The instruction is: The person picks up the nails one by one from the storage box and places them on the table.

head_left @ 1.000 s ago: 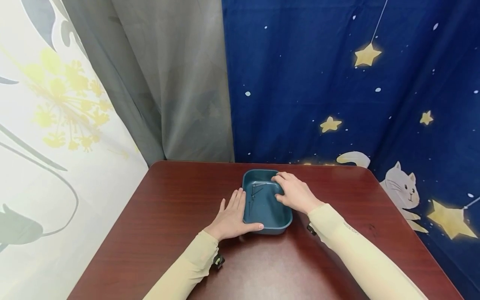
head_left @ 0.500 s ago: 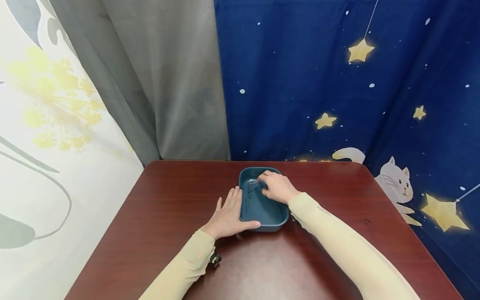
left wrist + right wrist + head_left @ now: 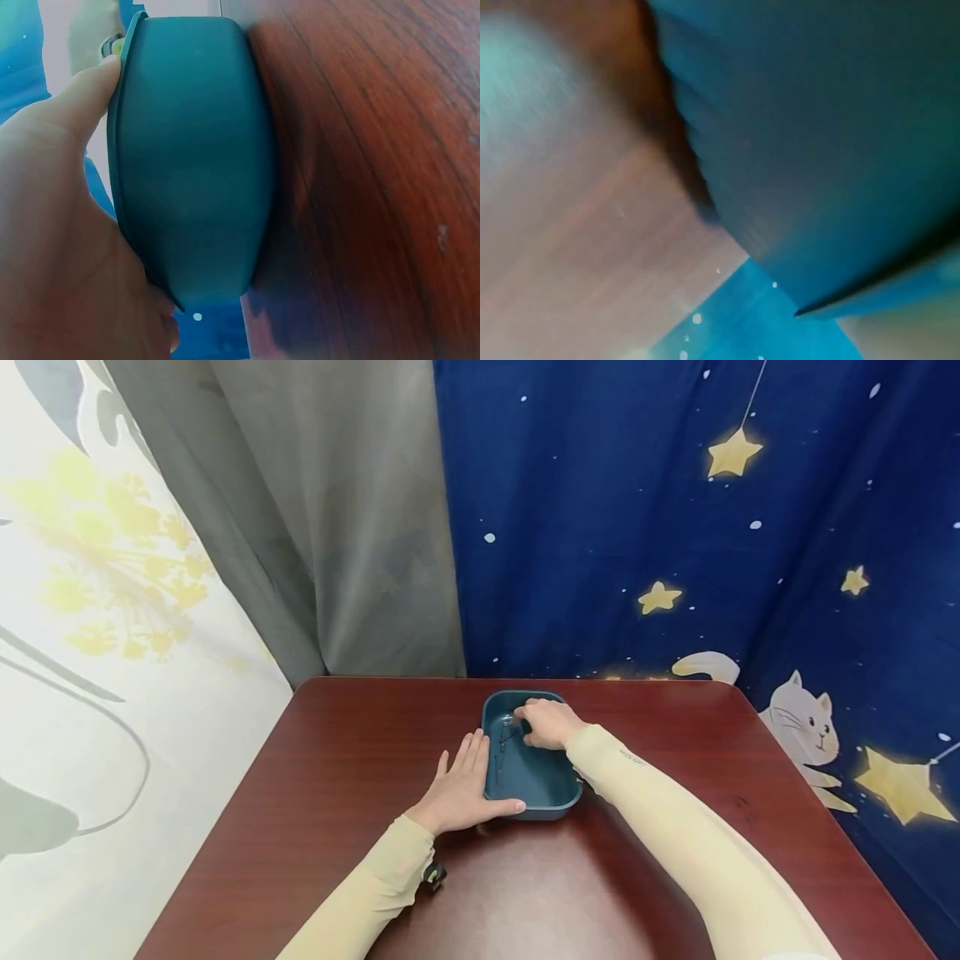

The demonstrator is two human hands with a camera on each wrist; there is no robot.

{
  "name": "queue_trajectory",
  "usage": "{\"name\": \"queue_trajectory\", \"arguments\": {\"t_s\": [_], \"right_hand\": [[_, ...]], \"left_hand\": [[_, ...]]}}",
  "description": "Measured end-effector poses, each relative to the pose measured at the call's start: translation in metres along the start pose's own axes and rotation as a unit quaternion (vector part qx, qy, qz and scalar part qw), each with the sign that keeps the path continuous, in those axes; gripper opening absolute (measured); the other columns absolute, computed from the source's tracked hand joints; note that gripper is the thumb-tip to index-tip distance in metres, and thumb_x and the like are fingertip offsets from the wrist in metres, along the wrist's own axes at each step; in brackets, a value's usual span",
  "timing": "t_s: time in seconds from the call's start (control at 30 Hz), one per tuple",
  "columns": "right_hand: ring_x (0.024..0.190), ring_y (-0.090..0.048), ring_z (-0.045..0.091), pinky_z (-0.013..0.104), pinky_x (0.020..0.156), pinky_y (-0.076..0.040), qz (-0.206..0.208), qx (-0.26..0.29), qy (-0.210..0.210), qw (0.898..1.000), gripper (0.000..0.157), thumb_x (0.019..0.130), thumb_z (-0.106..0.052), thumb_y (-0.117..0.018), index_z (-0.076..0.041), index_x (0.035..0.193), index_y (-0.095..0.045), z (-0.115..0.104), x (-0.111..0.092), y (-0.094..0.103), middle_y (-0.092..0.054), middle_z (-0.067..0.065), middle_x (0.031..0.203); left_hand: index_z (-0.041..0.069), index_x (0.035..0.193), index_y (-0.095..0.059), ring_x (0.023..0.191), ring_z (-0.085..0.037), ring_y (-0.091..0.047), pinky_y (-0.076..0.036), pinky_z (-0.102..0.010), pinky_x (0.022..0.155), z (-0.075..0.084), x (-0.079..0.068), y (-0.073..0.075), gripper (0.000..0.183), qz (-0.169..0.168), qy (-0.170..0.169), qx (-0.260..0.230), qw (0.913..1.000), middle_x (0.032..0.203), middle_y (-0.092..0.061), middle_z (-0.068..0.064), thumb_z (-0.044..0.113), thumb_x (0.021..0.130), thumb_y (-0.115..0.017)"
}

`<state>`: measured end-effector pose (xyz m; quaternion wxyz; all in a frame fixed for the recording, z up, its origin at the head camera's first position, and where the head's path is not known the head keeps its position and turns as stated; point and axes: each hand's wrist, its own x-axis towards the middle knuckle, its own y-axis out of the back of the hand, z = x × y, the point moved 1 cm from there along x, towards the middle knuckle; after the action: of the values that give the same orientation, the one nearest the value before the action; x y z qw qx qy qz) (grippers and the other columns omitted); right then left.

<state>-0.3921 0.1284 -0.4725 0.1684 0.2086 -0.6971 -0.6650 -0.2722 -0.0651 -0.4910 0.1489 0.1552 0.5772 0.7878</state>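
Note:
A dark teal, rounded rectangular tray (image 3: 536,777) stands on the table. My left hand (image 3: 461,789) lies along its left side with straight fingers, the thumb stretched over the near rim; the left wrist view shows the tray's outer wall (image 3: 195,157) beside that palm. Inside the tray, towards the far left, lie several thin dark pin-like pieces (image 3: 502,745). Over the right rim reaches my right hand (image 3: 553,724), its bent fingertips down at the far end of these pieces. I cannot tell whether it pinches one. In the right wrist view, the tray wall (image 3: 817,135) hides the fingers.
The reddish-brown wooden table (image 3: 360,752) surrounds the tray, which stands near its far edge. Behind hang a grey curtain (image 3: 375,527) and a blue star-patterned curtain (image 3: 585,527). A white patterned cloth (image 3: 150,693) hangs at the left.
My right hand has moved left from the tray's right rim into the tray, its fingertips reaching the thin dark pieces. The left hand keeps its place at the tray. The head view shifts slightly.

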Motion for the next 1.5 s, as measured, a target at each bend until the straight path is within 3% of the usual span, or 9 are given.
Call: {"name": "queue_trajectory", "arguments": {"t_s": [0.17,0.27,0.6,0.87,1.1,1.2,1.37,1.5], "right_hand": [[0.097,-0.054,0.015,0.037,0.079,-0.046,-0.055,-0.011,0.004,0.998,0.039,0.079,-0.028,-0.069,-0.023,0.117,-0.062,0.0,0.004,0.004,-0.057,0.0,0.114],[0.098,-0.053,0.015,0.038,0.08,-0.045,-0.068,-0.011,0.012,0.998,0.039,0.078,-0.026,-0.07,-0.025,0.116,-0.062,0.002,0.006,0.003,-0.057,0.001,0.115],[0.074,-0.054,0.01,0.033,0.067,-0.047,0.02,-0.021,0.064,0.997,0.021,0.077,-0.026,-0.073,-0.025,0.097,-0.069,0.006,0.01,-0.009,-0.059,-0.003,0.092],[0.066,-0.048,0.009,0.029,0.06,-0.043,0.025,-0.01,0.082,0.996,0.005,0.077,-0.022,-0.072,-0.026,0.077,-0.069,0.006,0.012,-0.009,-0.051,-0.009,0.081],[0.063,-0.046,0.007,0.024,0.054,-0.041,0.013,-0.018,0.09,0.996,0.017,0.075,-0.022,-0.07,-0.027,0.064,-0.058,0.007,0.013,-0.012,-0.046,-0.01,0.079],[0.068,-0.048,0.008,0.025,0.055,-0.041,0.007,-0.01,0.091,0.996,0.019,0.073,-0.023,-0.071,-0.027,0.061,-0.057,0.008,0.013,-0.012,-0.049,-0.009,0.088],[0.093,-0.051,0.011,0.026,0.062,-0.043,0.014,-0.001,0.078,0.997,0.019,0.07,-0.026,-0.071,-0.028,0.057,-0.059,0.009,0.008,-0.01,-0.054,-0.003,0.115],[0.108,-0.048,0.016,0.029,0.065,-0.045,0.026,0.016,0.08,0.996,0.018,0.071,-0.029,-0.071,-0.028,0.058,-0.059,0.007,0.001,-0.01,-0.053,0.002,0.122]], "left_hand": [[0.007,0.146,-0.003,0.137,-0.022,0.003,-0.007,-0.058,0.102,0.001,0.0,-0.002,0.119,-0.007,0.005,0.0,1.0,0.152,0.005,-0.004,0.086,0.064,-0.036],[0.007,0.146,-0.003,0.137,-0.023,0.003,-0.007,-0.059,0.102,0.002,0.0,-0.003,0.119,-0.009,0.005,0.0,0.9999,0.152,0.004,-0.005,0.086,0.064,-0.036],[0.008,0.146,-0.002,0.137,-0.022,0.003,-0.007,-0.058,0.102,0.0,0.003,-0.003,0.12,-0.007,0.0,0.0,1.0,0.152,0.002,-0.006,0.088,0.063,-0.035],[0.007,0.146,-0.004,0.137,-0.022,0.001,-0.007,-0.057,0.102,0.001,0.001,0.002,0.12,-0.005,0.002,-0.009,0.9999,0.152,0.001,-0.006,0.087,0.063,-0.037],[0.007,0.146,-0.004,0.137,-0.022,0.001,-0.008,-0.058,0.102,0.0,0.001,0.0,0.12,-0.006,0.003,0.0,1.0,0.152,0.0,-0.007,0.087,0.063,-0.036],[0.006,0.146,-0.005,0.137,-0.022,0.0,-0.009,-0.059,0.101,0.0,0.001,0.0,0.12,-0.003,0.002,0.002,1.0,0.152,0.0,-0.007,0.087,0.063,-0.035],[0.008,0.146,-0.003,0.137,-0.022,0.001,-0.008,-0.057,0.102,0.001,0.0,0.002,0.121,-0.003,0.007,0.002,1.0,0.152,0.001,-0.007,0.088,0.062,-0.035],[0.009,0.146,0.0,0.137,-0.021,0.002,-0.007,-0.056,0.103,0.002,-0.001,0.004,0.12,-0.009,0.01,-0.001,0.9999,0.152,0.002,-0.006,0.088,0.062,-0.035]]}}
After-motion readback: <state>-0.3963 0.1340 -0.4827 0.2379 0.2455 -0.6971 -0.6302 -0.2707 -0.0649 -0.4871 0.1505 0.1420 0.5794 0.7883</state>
